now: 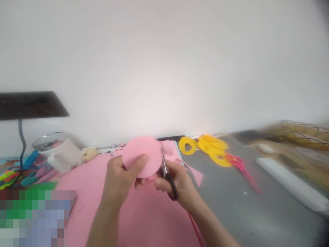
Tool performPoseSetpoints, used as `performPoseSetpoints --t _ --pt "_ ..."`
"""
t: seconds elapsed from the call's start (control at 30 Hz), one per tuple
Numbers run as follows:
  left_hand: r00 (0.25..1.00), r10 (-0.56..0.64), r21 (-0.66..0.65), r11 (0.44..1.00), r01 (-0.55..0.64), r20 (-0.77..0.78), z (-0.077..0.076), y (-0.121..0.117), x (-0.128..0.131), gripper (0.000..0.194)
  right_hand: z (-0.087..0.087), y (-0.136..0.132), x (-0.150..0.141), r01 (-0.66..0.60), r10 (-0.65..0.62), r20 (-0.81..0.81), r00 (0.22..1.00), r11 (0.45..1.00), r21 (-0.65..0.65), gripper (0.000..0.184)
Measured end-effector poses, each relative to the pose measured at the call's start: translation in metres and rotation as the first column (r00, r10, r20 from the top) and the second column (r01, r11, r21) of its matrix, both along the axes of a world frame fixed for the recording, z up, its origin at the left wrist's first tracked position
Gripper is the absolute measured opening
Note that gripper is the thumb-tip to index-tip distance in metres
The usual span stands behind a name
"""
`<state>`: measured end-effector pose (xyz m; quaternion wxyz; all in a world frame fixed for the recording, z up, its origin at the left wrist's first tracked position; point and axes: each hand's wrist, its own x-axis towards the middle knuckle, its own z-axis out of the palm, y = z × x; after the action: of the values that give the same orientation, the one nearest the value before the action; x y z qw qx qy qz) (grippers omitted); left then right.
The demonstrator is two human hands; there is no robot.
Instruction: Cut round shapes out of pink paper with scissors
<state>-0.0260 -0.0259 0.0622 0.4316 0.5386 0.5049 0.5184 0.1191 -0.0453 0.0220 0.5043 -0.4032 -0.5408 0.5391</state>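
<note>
Held up in my left hand (125, 178) is a pink paper circle (142, 154), with the thumb across its front and the fingers behind it. My right hand (177, 178) grips black-handled scissors (168, 176). The blades point upward along the circle's right edge; whether they are parted is hard to tell. A small bit of pink paper shows just below the circle. Underneath both hands spreads a large pink sheet (149, 219), and pink scraps (196, 176) lie behind my right hand.
Yellow paper rings (187, 145) and a pair of pink scissors (244, 171) lie on the grey table (231, 212) to the right. Farther right is a long white object (290, 183). A white mug (64, 154) and a dark lamp-like panel (33, 104) stand at left.
</note>
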Motion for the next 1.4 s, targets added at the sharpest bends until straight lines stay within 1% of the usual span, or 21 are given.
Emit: performPoseSetpoints --t 0.2,0.37,0.47,0.6,0.7,1.03,1.2,1.4 --pt "1.0 -0.001 0.022 1.0 0.001 0.005 -0.0007 0.0006 0.0001 0.04 -0.0004 0.0003 -0.0014 0.007 -0.007 0.004 1.0 0.999 -0.031 0.031" --pt "1.0 -0.013 0.022 1.0 0.013 0.019 -0.0034 0.0036 -0.003 0.042 0.0018 -0.0001 -0.0015 -0.004 0.004 -0.002 1.0 0.999 -0.049 0.035" --pt "1.0 -0.028 0.011 1.0 0.028 0.002 -0.0044 0.0051 -0.0047 0.041 0.0024 0.0001 -0.0009 -0.011 0.011 -0.01 1.0 1.0 -0.015 0.037" --pt "0.999 0.036 0.003 0.999 -0.036 0.0 -0.0031 0.0028 -0.0033 0.039 0.0034 0.0009 -0.0004 -0.037 0.039 -0.054 0.998 0.998 0.044 0.042" --pt "0.999 0.04 -0.011 0.999 -0.04 -0.022 -0.0012 0.0002 -0.0015 0.039 0.0048 0.0009 -0.0007 -0.039 0.042 -0.064 0.997 0.998 0.042 0.046" --pt "0.998 0.022 -0.001 1.0 -0.022 -0.058 -0.0007 -0.0007 -0.0018 0.039 0.0042 0.0008 -0.0002 -0.016 0.018 -0.043 0.999 0.999 0.04 0.049" --pt "0.998 0.018 -0.002 1.0 -0.018 -0.054 0.0 -0.0008 -0.0022 0.039 0.0037 0.001 0.0003 -0.02 0.021 -0.042 0.999 0.999 0.028 0.047" --pt "0.998 0.028 -0.005 1.0 -0.028 -0.059 -0.0012 0.0001 -0.003 0.039 0.0042 -0.0003 0.0006 -0.02 0.02 0.006 1.0 1.0 0.005 0.042"
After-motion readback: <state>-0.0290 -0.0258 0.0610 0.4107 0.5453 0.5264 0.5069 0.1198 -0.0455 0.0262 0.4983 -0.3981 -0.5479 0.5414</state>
